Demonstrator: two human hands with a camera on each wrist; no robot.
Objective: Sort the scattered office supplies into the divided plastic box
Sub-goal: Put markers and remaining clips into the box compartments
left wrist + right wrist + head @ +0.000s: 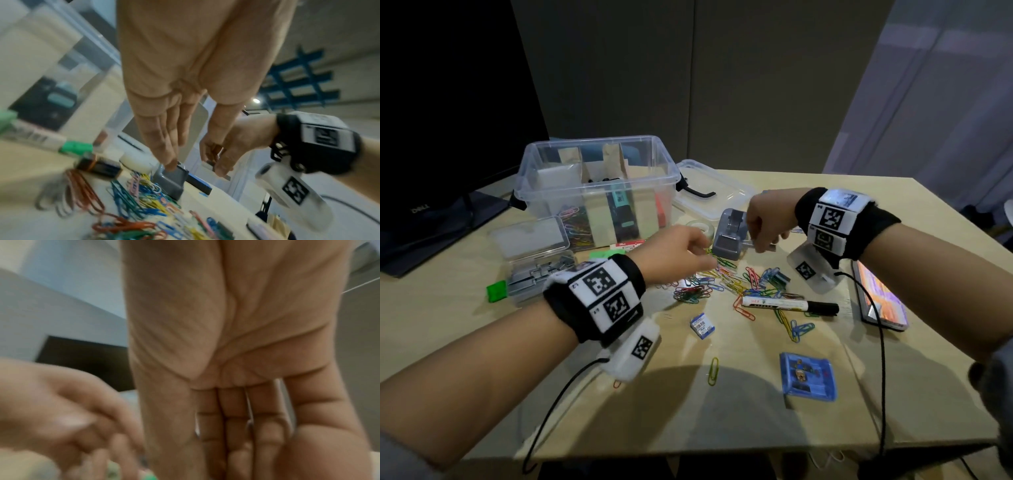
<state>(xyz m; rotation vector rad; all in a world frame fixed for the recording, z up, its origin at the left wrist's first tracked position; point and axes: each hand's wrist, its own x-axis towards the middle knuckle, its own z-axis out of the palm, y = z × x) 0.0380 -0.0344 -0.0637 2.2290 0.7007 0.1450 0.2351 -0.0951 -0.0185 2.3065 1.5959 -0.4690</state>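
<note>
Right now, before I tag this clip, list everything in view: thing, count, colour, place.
divided plastic box: one, clear, far left, open.
box lid: one, clear, behind box.
paper clips: many, mixed colours, table centre; some inside the box.
tape dispenser: one, grey, under the hands.
marker: one, white with black cap, right of centre.
staple case: one, clear, open, left.
blue packet: one, near edge.
phone: one, lit, right.
monitor: one, black, far left.
left hand: pinching clips.
right hand: fingers curled; its grip holds a small item, unclear.
</note>
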